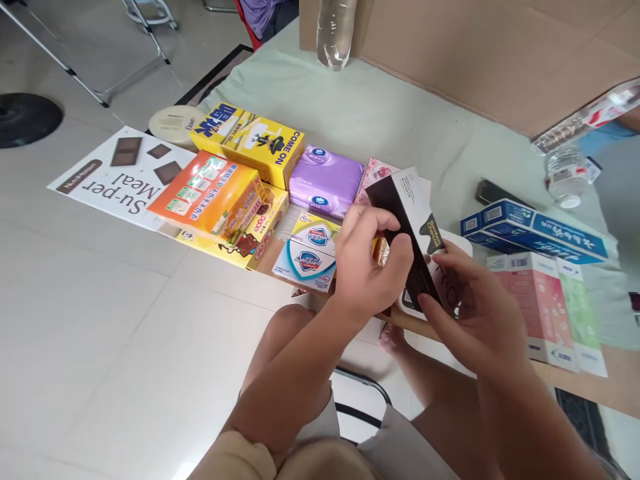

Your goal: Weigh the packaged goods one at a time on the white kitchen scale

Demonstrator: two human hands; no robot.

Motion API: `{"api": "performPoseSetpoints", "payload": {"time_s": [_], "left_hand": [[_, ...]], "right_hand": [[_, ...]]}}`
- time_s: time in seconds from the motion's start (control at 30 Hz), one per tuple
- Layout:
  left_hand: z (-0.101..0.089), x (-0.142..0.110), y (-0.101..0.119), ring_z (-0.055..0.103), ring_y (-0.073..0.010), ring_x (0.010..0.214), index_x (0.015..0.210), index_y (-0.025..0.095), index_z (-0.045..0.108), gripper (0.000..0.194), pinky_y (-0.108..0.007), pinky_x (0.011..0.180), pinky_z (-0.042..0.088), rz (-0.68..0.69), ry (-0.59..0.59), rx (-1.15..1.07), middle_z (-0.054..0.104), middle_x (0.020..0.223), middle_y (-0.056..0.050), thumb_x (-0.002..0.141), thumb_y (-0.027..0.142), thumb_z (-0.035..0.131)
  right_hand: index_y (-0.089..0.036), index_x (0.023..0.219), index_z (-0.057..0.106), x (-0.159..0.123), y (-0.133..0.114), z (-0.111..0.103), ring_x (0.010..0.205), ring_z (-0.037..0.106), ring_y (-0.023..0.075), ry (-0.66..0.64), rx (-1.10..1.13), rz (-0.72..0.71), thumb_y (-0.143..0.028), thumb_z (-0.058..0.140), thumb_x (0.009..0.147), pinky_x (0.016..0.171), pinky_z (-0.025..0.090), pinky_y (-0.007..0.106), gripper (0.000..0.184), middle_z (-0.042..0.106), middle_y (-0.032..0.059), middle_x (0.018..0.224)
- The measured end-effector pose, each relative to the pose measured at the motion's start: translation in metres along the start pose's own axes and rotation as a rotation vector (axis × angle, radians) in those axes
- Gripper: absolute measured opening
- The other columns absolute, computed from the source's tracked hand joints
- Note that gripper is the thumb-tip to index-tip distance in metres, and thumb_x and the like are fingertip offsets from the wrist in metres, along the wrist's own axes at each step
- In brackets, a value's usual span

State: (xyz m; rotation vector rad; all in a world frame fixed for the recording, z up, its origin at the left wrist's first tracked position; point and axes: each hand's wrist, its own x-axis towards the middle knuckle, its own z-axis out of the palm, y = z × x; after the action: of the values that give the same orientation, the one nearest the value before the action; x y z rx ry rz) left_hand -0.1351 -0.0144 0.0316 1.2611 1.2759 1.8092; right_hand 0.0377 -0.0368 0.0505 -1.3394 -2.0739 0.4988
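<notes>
My left hand and my right hand both grip a dark brown and white box, tilted up above the table's near edge. Left fingers wrap its near left side beside a small gold-wrapped piece. Right fingers pinch its lower right end. Just left of the hands lie two white and blue soap boxes. A purple tissue pack and a pink pack lie behind the held box.
Yellow boxes, an orange box, a round white tin and a "Su-per Meal" sheet sit left. Blue, pink and green cartons lie right. A cardboard wall, bottles and a phone are behind.
</notes>
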Motion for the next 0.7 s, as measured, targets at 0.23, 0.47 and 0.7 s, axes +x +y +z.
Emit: {"api": "performPoseSetpoints", "payload": {"time_s": [0.23, 0.47, 0.7], "left_hand": [[-0.004, 0.010, -0.008, 0.061, -0.0232, 0.133, 0.120, 0.025, 0.060, 0.026, -0.040, 0.116, 0.053, -0.102, -0.050, -0.166, 0.059, 0.138, -0.011, 0.099, 0.038, 0.050], [0.000, 0.018, -0.023, 0.054, -0.0267, 0.152, 0.137, 0.024, 0.051, 0.053, -0.046, 0.129, 0.043, -0.420, -0.074, -0.484, 0.060, 0.153, -0.015, 0.094, 0.054, 0.050], [0.013, 0.027, -0.025, 0.035, -0.0264, 0.165, 0.157, 0.022, 0.038, 0.068, -0.046, 0.133, 0.037, -0.602, -0.197, -0.603, 0.039, 0.175, -0.014, 0.096, 0.053, 0.042]], "right_hand": [[-0.025, 0.123, 0.071, 0.087, 0.004, -0.035, 0.067, 0.056, 0.0076, 0.018, -0.102, 0.037, -0.015, 0.071, 0.077, 0.066, 0.050, 0.029, 0.047, 0.076, 0.0038, 0.112], [-0.014, 0.139, 0.064, 0.215, 0.047, -0.026, 0.077, 0.050, 0.0000, -0.226, -0.010, 0.234, 0.017, 0.063, 0.070, 0.075, 0.041, 0.023, 0.075, 0.069, -0.0066, 0.099], [-0.019, 0.130, 0.071, 0.267, 0.086, 0.015, 0.083, 0.061, 0.0075, -0.453, 0.131, 0.344, 0.016, 0.067, 0.065, 0.088, 0.055, 0.026, 0.074, 0.069, -0.0072, 0.092]]}}
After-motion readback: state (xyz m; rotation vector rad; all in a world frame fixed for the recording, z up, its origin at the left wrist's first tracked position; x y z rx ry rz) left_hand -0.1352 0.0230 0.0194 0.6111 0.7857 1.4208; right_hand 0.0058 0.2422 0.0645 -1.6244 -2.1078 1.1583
